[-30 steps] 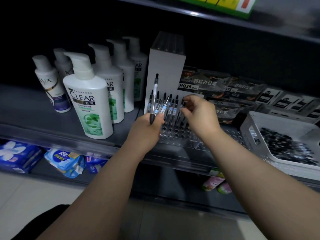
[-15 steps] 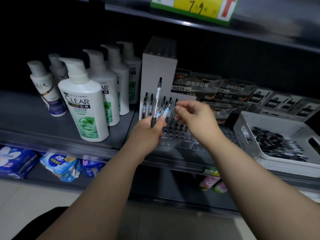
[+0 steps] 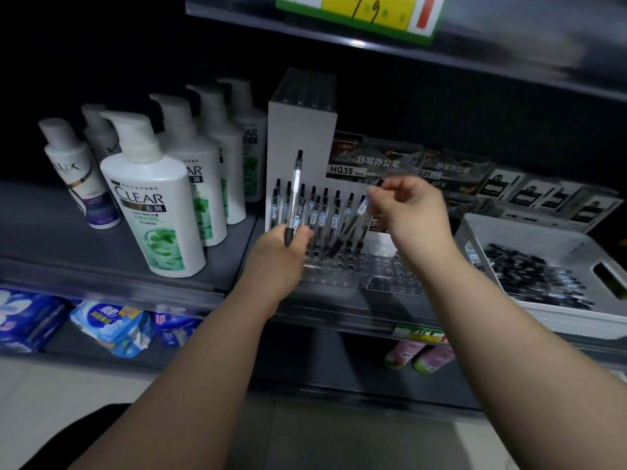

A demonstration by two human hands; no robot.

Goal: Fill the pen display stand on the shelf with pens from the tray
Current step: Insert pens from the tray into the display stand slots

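Head view: one clear-barrelled black-tipped pen [image 3: 296, 195] is gripped upright in the left hand [image 3: 278, 256], fingers curled round its lower end. A second pen [image 3: 353, 225] is pinched, slanted, by the right hand [image 3: 414, 215], its tip at the transparent plastic pen display stand [image 3: 342, 269]. Back rows are filled; front holes are open. The white plastic tray [image 3: 576, 317] of pens lies just beside, to the right.

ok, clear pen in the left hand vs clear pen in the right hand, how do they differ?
Pose: the clear, black-ended left-hand pen stands near upright; the clear right-hand pen slants, lower end down by the transparent pen stand. Grip: the left hand holds its pen by the dark lower end; the right hand pinches its pen near the top. Both: clear barrels, black ends.
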